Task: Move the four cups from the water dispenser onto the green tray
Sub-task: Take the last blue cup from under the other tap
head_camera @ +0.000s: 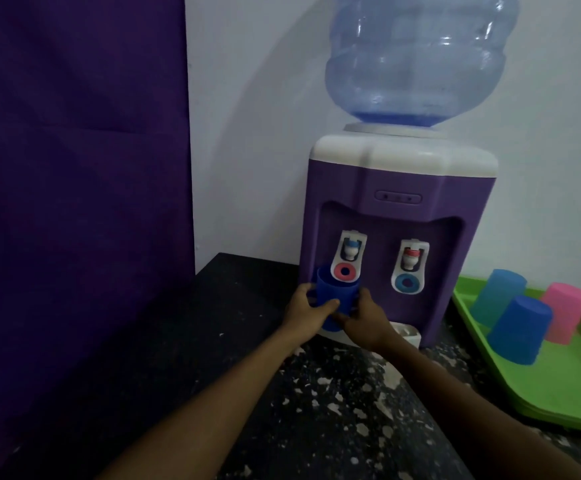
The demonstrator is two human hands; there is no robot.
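Gripping the last dark blue plastic cup with both hands, left hand and right hand; three upturned plastic cups already sit on the flat green plastic tray to my right.

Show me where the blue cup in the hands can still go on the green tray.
The green tray is bare along its near part, in front of the dark blue cup. Its far end is crowded: the light blue cup, dark blue cup and pink cup stand upside down close together. Both hands hold the last cup at the dispenser.
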